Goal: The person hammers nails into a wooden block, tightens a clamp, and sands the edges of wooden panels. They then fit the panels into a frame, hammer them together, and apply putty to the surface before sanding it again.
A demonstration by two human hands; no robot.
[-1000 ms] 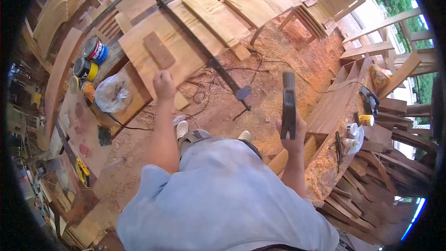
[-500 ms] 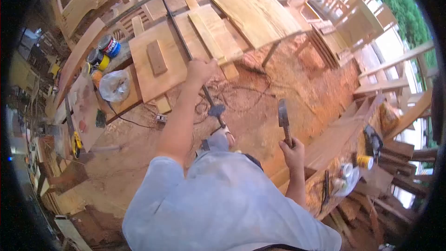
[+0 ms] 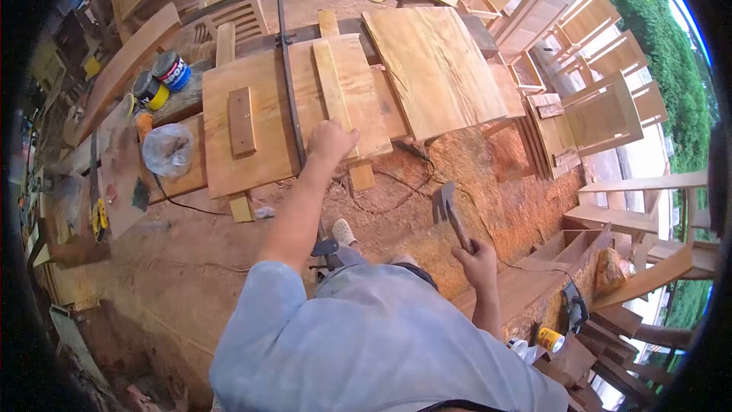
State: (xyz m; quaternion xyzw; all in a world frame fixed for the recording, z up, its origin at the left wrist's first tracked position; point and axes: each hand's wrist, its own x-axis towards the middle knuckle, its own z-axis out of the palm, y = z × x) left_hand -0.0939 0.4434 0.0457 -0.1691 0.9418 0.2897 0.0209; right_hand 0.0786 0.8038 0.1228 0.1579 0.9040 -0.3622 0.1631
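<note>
My left hand is closed over the lower part of a narrow wooden strip, its fingertips partly hidden. The strip lies across a wide wooden panel. Just left of that hand, the dark bar of a long bar clamp crosses the panel; its lower end reaches down near my feet. My right hand grips a hammer by the handle, head up, over the dusty ground and apart from the wood. A short brown block with small holes lies on the panel's left part.
A grained board lies to the right of the panel. Two cans and a plastic bag stand at the left. A cable runs over the ground. Wooden frames stand at the right, above a long wooden piece.
My left hand has left the clamp bar and moved right, onto the wooden strip. The hammer stays in my right hand, its head tipped further left. The view has shifted.
</note>
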